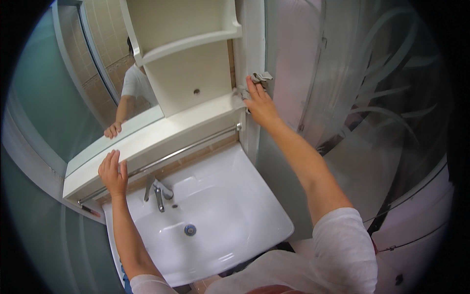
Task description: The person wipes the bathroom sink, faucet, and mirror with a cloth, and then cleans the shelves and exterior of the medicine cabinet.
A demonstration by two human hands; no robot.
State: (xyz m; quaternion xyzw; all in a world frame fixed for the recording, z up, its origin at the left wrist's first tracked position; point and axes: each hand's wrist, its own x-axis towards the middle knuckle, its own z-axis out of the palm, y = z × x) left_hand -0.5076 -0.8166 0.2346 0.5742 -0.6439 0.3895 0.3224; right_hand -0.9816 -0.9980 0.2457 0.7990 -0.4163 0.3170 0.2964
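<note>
My right hand (261, 104) presses a crumpled grey cloth (261, 77) against the white frame at the right end of the shelf. Parts of the cloth stick out above and to the left of the fingers. At the left, my left hand (114, 174) rests on the front edge of the long white shelf (200, 108), fingers slightly apart and holding nothing. Behind that shelf stands a mirror (141, 88), which reflects an arm and a white sleeve. A white open cabinet (191, 46) with a round hole in its back panel adjoins the mirror.
Below the shelf runs a chrome towel rail (183, 150). The white washbasin (253, 198) lies beneath, with a chrome faucet (158, 196) and a blue-rimmed drain (190, 230). To the right rises a glass panel (352, 84) with a curved frosted pattern. Greenish glass (40, 235) borders the left.
</note>
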